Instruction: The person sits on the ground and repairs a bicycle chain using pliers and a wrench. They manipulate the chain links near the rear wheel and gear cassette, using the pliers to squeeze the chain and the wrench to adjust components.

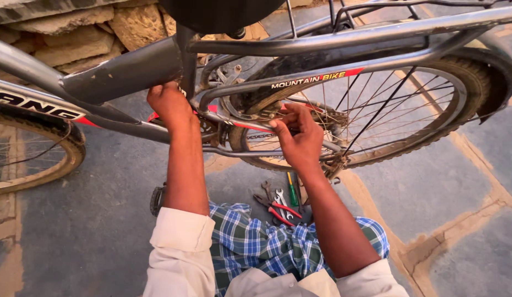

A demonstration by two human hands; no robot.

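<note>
Grey steel tubing of a bicycle frame [124, 71] runs across the view from the left edge to the rear wheel [377, 110], and both hands are up against it from below. The left hand [169, 104] is curled around the tube just under the seat post junction, fingers wrapped out of sight behind the metal, so how tight the grip is cannot be told. The right hand [300, 137] sits to the right of it, near the chain [261, 135] and the sprocket side of the wheel; its fingers are bent and pinched together at something small by the chainstay, too hidden to name. The two hands are apart, with the crank area between them. Below, on the paved stone floor [443, 187], a little heap of tools lies between the forearms: red-handled pliers [278, 210], a green-handled screwdriver [292, 191] and a spanner [280, 199]. A pedal [157, 199] hangs left of the left forearm. A rough stone wall [80, 38] closes the top left. To the right of the wheel the floor offers open room; the front tyre [41, 159] crowds the left edge.
</note>
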